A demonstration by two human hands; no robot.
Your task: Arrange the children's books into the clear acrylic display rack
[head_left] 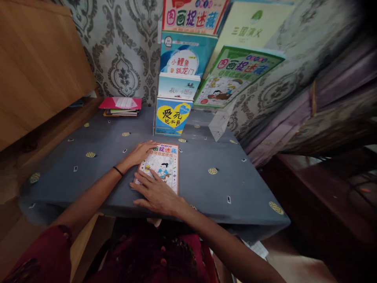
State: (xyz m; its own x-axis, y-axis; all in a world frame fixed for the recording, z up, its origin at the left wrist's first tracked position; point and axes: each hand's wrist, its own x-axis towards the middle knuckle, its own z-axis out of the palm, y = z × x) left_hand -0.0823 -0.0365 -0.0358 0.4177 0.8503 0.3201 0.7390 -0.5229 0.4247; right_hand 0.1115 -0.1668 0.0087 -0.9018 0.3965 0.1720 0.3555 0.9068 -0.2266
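A picture book (169, 175) with an orange border, coloured title characters and a drawn figure in blue lies flat on the grey tablecloth, near the table's front edge. My left hand (143, 152) rests at the book's upper left corner, fingers stretched out over its edge. A dark band circles that wrist. Across the lower left part of the cover lies my right hand (159, 194), palm down with the fingers spread. Both hands touch the book and neither grips it. Part of the title and the lower cover are hidden beneath them.
Behind the book stands a clear display rack (218, 122) with several books, among them a blue one with a yellow heart (173, 116) and a green picture book (235, 76). A stack of books (121, 107) lies at the back left. A wooden cabinet (41, 59) borders the left side.
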